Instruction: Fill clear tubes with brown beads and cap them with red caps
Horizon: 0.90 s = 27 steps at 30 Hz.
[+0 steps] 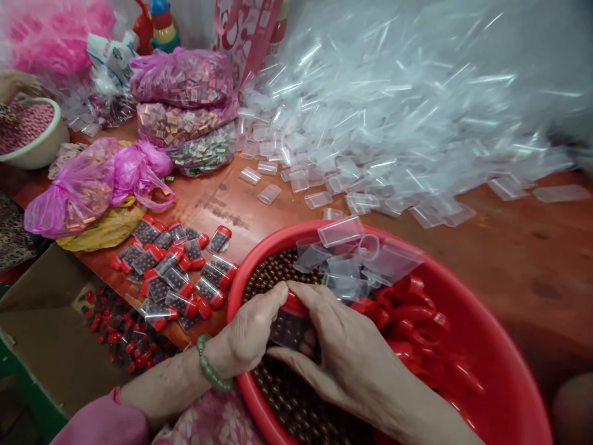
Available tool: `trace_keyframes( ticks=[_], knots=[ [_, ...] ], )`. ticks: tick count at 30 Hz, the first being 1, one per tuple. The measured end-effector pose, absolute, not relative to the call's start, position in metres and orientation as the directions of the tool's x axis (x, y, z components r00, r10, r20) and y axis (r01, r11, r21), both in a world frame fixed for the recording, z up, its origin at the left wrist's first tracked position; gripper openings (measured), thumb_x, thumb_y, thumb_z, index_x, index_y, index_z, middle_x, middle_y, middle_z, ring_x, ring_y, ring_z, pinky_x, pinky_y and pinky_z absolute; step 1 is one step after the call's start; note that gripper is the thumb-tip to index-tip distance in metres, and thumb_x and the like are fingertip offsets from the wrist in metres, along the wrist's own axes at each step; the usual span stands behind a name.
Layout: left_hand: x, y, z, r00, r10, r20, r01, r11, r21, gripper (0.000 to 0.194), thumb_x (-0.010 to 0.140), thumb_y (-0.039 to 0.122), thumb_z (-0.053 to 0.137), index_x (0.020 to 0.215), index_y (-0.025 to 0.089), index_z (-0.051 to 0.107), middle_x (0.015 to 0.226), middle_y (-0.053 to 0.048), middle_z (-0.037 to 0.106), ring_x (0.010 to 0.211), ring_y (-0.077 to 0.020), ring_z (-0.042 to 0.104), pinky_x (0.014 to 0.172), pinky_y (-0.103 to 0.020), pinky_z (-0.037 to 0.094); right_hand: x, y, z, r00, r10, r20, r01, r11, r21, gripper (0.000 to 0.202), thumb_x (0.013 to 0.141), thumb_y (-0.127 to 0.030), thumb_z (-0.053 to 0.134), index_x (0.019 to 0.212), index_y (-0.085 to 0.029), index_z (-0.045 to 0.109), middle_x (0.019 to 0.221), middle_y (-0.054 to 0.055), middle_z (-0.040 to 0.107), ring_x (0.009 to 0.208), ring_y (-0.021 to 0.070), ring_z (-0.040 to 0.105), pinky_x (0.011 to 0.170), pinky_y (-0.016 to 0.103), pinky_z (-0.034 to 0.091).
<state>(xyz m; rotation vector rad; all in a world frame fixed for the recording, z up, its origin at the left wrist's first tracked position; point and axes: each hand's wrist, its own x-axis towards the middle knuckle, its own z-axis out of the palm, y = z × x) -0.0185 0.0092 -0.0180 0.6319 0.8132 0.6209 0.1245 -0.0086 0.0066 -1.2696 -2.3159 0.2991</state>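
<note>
1. L hand (250, 334) & R hand (338, 346) both grip 1 capped clear plastic tube (288, 329) w/ dark balls inside; it's over the L part of the red plastic basin (504, 346).
2. L thumb presses at the red cap (294, 304), other L fingers curled; R thumb & fingers wrap the tube's R side.
3. In basin: loose brown balls (273, 269) on L, clear tube pieces (343, 272) at far side, red caps (414, 312) on R.
4. Just L of basin, on the reddish-brown table (514, 247): a group of filled tubes (173, 278), red-capped; more in the cardboard box (46, 309) below.
5. Back R: big heap of clear tubes (393, 123).
6. Far L: co-worker's hand (18, 85) at a white bowl (44, 154) w/ pink beads.
</note>
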Motion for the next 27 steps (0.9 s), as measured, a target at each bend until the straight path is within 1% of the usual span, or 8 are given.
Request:
trace_keyframes(
  ticks=[3,5,7,11,14,17,22,27],
  knots=[
    [-0.018,0.013,-0.014,0.579,0.649,-0.494,-0.303,0.734,0.608,0.06,0.082,0.073,0.044,0.063,0.016,0.05,0.054,0.002,0.051,0.06,-0.0137,0.056,0.067,-0.03,0.05,0.128,-0.007,0.012,-0.402,0.886,0.233,0.643,0.454,-0.617,0.042,0.09,-0.039,0.056,0.124,-0.017,0.045,0.105,0.012,0.064,0.091,0.0212,0.064,0.072,0.031,0.057],
    [-0.017,0.015,-0.012,0.602,0.641,-0.475,-0.331,0.742,0.582,0.063,0.078,0.077,0.044,0.062,0.017,0.05,0.054,0.002,0.05,0.059,-0.013,0.056,0.065,-0.028,0.049,0.131,-0.006,0.012,-0.379,0.898,0.223,0.605,0.423,-0.674,0.032,0.092,-0.031,0.053,0.122,-0.022,0.046,0.102,0.008,0.064,0.088,0.0186,0.065,0.071,0.029,0.056],
    [-0.017,0.015,-0.011,0.644,0.609,-0.463,-0.311,0.761,0.569,0.07,0.078,0.081,0.037,0.07,0.014,0.057,0.06,-0.002,0.057,0.066,-0.0161,0.06,0.064,-0.028,0.049,0.132,-0.006,0.009,-0.387,0.895,0.223,0.606,0.429,-0.67,0.038,0.09,-0.034,0.058,0.123,-0.023,0.045,0.103,0.008,0.065,0.088,0.02,0.065,0.071,0.03,0.055],
    [-0.017,0.013,-0.013,0.657,0.608,-0.446,-0.26,0.738,0.623,0.079,0.077,0.081,0.038,0.09,0.009,0.068,0.076,-0.01,0.069,0.075,-0.0206,0.066,0.063,-0.028,0.049,0.131,-0.009,0.0,-0.436,0.851,0.292,0.703,0.525,-0.479,0.062,0.083,-0.046,0.063,0.13,-0.015,0.039,0.11,0.017,0.064,0.097,0.0298,0.063,0.077,0.042,0.053],
    [-0.018,0.014,-0.012,0.68,0.661,-0.318,-0.284,0.637,0.716,0.068,0.084,0.07,0.046,0.106,0.009,0.068,0.096,-0.012,0.071,0.092,-0.0236,0.065,0.082,-0.035,0.05,0.127,-0.012,-0.005,-0.467,0.803,0.37,0.787,0.568,-0.241,0.052,0.086,-0.037,0.054,0.127,-0.008,0.041,0.105,0.02,0.065,0.094,0.0316,0.062,0.077,0.045,0.049],
    [-0.021,0.017,-0.006,0.673,0.7,-0.241,-0.231,0.508,0.83,0.06,0.093,0.06,0.036,0.115,0.011,0.066,0.11,-0.011,0.07,0.107,-0.0226,0.061,0.101,-0.038,0.043,0.124,-0.011,-0.004,-0.501,0.765,0.404,0.804,0.584,-0.111,0.045,0.085,-0.029,0.05,0.122,-0.004,0.045,0.094,0.019,0.066,0.084,0.0293,0.06,0.074,0.043,0.046],
    [-0.025,0.019,0.004,0.655,0.677,-0.335,-0.065,0.493,0.868,0.073,0.091,0.067,0.025,0.115,0.011,0.065,0.1,-0.01,0.072,0.103,-0.0221,0.063,0.1,-0.036,0.045,0.123,-0.01,-0.001,-0.533,0.711,0.459,0.777,0.625,-0.067,0.046,0.082,-0.027,0.051,0.12,-0.002,0.046,0.086,0.018,0.065,0.078,0.0289,0.057,0.069,0.042,0.045],
    [-0.027,0.02,0.004,0.611,0.719,-0.333,-0.041,0.448,0.893,0.068,0.091,0.066,0.029,0.105,0.012,0.069,0.095,-0.008,0.072,0.098,-0.0218,0.062,0.096,-0.034,0.047,0.121,-0.012,-0.002,-0.483,0.757,0.44,0.788,0.595,-0.158,0.052,0.086,-0.029,0.049,0.132,-0.006,0.037,0.091,0.016,0.064,0.079,0.028,0.059,0.068,0.041,0.049]
  ],
)
